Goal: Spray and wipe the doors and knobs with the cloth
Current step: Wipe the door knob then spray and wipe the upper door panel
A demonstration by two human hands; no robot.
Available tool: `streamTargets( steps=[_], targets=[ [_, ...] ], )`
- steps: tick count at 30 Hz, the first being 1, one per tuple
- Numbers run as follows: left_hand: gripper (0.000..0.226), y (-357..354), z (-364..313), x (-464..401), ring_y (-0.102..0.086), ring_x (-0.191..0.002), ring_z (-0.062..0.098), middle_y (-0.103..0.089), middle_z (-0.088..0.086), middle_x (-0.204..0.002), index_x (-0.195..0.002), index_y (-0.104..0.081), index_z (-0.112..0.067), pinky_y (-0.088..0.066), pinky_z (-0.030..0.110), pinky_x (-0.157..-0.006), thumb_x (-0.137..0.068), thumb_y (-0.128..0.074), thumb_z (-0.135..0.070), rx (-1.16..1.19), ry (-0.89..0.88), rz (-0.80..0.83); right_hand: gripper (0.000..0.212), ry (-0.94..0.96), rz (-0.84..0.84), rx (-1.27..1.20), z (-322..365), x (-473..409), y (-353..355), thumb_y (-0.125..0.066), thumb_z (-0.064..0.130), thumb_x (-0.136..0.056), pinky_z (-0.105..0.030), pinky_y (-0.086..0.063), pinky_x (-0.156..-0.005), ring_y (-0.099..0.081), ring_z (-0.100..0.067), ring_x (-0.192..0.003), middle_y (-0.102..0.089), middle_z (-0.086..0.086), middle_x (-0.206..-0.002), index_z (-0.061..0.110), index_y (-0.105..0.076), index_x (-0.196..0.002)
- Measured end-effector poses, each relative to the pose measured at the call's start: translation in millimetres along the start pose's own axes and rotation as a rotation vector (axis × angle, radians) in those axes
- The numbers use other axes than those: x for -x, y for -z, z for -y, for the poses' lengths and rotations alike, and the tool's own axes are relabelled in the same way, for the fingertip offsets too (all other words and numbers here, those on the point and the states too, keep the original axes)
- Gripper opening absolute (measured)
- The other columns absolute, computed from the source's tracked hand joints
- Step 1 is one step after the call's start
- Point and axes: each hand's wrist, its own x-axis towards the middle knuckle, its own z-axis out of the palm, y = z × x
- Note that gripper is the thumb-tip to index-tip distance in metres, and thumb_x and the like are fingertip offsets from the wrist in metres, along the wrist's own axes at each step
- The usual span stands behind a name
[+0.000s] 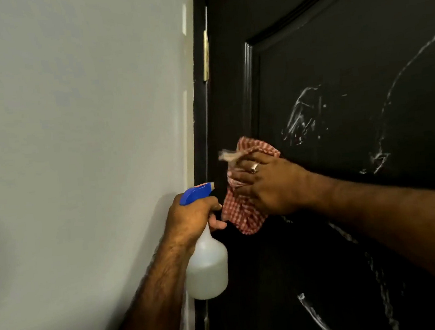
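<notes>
The left forearm rises from the bottom centre of the frame toward the middle, wrist bent slightly, and the left hand [192,219] sits just left of centre with fingers curled in a grip, thumb tip showing at its right edge. The right arm enters from the right edge, sloping up and leftward to mid-frame. The right hand [267,184] lies back-up, fingers spread and pressing flat, a ring on one finger.

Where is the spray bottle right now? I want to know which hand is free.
In the head view, the spray bottle sits low and centre, gripped by the left hand beside the door's hinged edge, just left of the cloth.
</notes>
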Motion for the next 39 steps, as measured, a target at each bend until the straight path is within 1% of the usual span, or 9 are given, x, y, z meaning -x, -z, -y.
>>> streamTargets(
  steps=[3, 5, 8, 12, 16, 23, 27, 32, 39],
  targets=[
    [0.008, -2, -7, 1, -0.078, -0.076, 0.04, -0.071, 0.017, -0.069, -0.099, -0.074, -0.005, -0.065, 0.045, -0.082, -0.094, -0.069, -0.009, 0.063, 0.023, 0.019, 0.063, 0.062, 0.038, 0.107, -58, 17, 20, -0.028, 0.059, -0.106, -0.056, -0.013, -0.129, -0.029, -0.03, -0.159, -0.033, -0.001, -0.172, 0.033, -0.04, -0.162],
    [0.01, -5, -15, 2, -0.077, -0.071, 0.037, -0.07, 0.015, -0.069, -0.101, -0.074, -0.002, -0.064, 0.042, -0.077, -0.095, -0.069, -0.01, 0.069, 0.014, 0.042, 0.066, -0.145, -0.165, 0.176, -116, 11, 41, -0.025, 0.054, -0.106, -0.064, -0.018, -0.128, -0.036, -0.043, -0.154, -0.043, -0.016, -0.165, 0.02, -0.05, -0.156],
    [0.01, -12, -29, -1, -0.073, -0.066, 0.033, -0.068, 0.013, -0.067, -0.102, -0.075, -0.004, -0.064, 0.043, -0.077, -0.095, -0.07, -0.009, 0.142, 0.014, 0.071, 0.086, -0.601, -0.127, 0.093, -159, 19, 77, -0.002, 0.062, -0.096, -0.063, -0.003, -0.13, -0.015, -0.047, -0.16, -0.02, -0.021, -0.174, 0.023, -0.032, -0.166],
    [0.015, -25, -37, -2, -0.07, -0.064, 0.029, -0.068, 0.014, -0.07, -0.105, -0.074, -0.003, -0.065, 0.041, -0.074, -0.092, -0.074, -0.01, 0.198, 0.014, 0.149, 0.075, -0.275, -0.174, 0.06, -97, 52, 53, -0.028, 0.054, -0.1, -0.069, -0.021, -0.125, -0.031, -0.05, -0.154, -0.038, -0.028, -0.164, 0.012, -0.049, -0.157],
    [0.024, -32, -38, -4, -0.069, -0.064, 0.031, -0.067, 0.017, -0.073, -0.115, -0.072, -0.002, -0.065, 0.041, -0.071, -0.092, -0.074, -0.01, 0.228, 0.011, 0.211, 0.053, 0.062, -0.119, 0.11, -63, 108, 22, -0.043, 0.057, -0.103, -0.052, -0.035, -0.121, -0.058, -0.03, -0.139, -0.061, -0.002, -0.152, 0.035, -0.06, -0.148],
    [0.018, -45, -73, -12, -0.066, -0.058, 0.028, -0.064, 0.016, -0.068, -0.106, -0.072, 0.003, -0.064, 0.04, -0.066, -0.092, -0.072, -0.008, 0.27, -0.009, 0.272, 0.066, -0.612, -0.309, 0.097, -169, 67, 68, -0.033, 0.052, -0.101, -0.059, -0.022, -0.124, -0.04, -0.045, -0.151, -0.046, -0.021, -0.162, 0.02, -0.057, -0.153],
    [0.022, -49, -101, -23, -0.065, -0.056, 0.026, -0.064, 0.013, -0.066, -0.111, -0.071, 0.002, -0.064, 0.039, -0.064, -0.09, -0.072, -0.006, 0.274, -0.033, 0.259, 0.07, -0.496, -0.216, 0.065, -165, 23, 83, -0.029, 0.051, -0.098, -0.06, -0.026, -0.123, -0.044, -0.042, -0.148, -0.049, -0.019, -0.161, 0.018, -0.055, -0.154],
    [0.03, -58, -136, -39, -0.063, -0.054, 0.022, -0.063, 0.011, -0.063, -0.118, -0.066, -0.008, -0.064, 0.04, -0.062, -0.088, -0.073, -0.002, 0.269, -0.097, 0.272, 0.062, -0.31, 0.01, 0.036, -203, -11, 112, -0.036, 0.055, -0.107, -0.049, -0.018, -0.128, -0.024, -0.026, -0.16, -0.028, -0.002, -0.174, 0.033, -0.033, -0.165],
    [0.011, -57, -173, -40, -0.06, -0.053, 0.024, -0.061, 0.013, -0.064, -0.098, -0.072, 0.0, -0.062, 0.039, -0.06, -0.087, -0.071, -0.004, 0.241, -0.137, 0.303, 0.068, -0.29, -0.081, -0.016, -241, 76, 128, -0.033, 0.069, -0.101, -0.049, -0.021, -0.127, -0.03, -0.024, -0.159, -0.039, 0.002, -0.169, 0.037, -0.043, -0.161]
  ],
)
